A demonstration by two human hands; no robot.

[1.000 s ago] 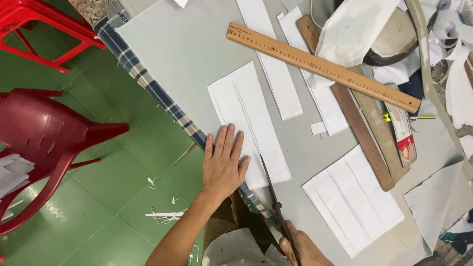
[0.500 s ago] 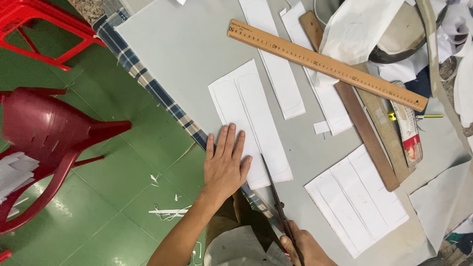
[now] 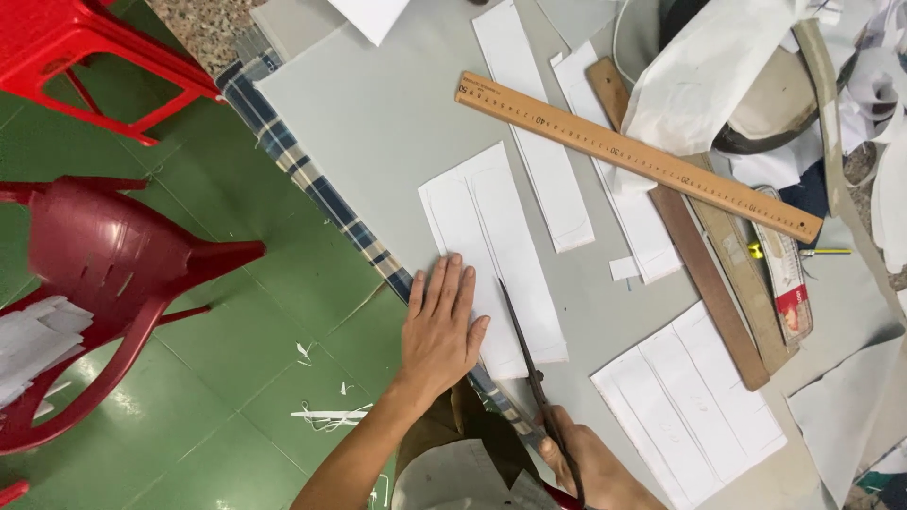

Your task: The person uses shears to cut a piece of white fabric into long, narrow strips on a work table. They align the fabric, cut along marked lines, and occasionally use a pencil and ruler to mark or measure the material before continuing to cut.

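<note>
**Scissors part-way up a white sheet, left hand pinning it**

While your left hand [image 3: 441,331] lies flat on the near left corner of a white paper sheet [image 3: 491,250], your right hand [image 3: 590,467] works a pair of long dark scissors [image 3: 524,354] up into that sheet from its near edge. This sheet sits near the middle of the grey table [image 3: 378,123], close to the table's left edge, with faint lengthwise lines running along it.

Risks, as a judgement: the blades run just beside your left thumb and index finger, so a wandering stroke could nick them. If your palm eases off, the sheet may skew and the cut drift off its line. The sheet's near corner lies close to the table edge, by the checked cloth [image 3: 312,184], and could slide off towards the green floor.

Your left fingers [image 3: 444,283] are straight and slightly spread, pressing down, gripping nothing. Your right fingers are curled tightly through the scissor handles at the picture's near edge; the blades look almost closed.

Further right lie a wooden ruler [image 3: 642,156], more cut strips and a second marked sheet [image 3: 690,406]. Two red plastic chairs [image 3: 104,274] stand on the floor to the left.
</note>
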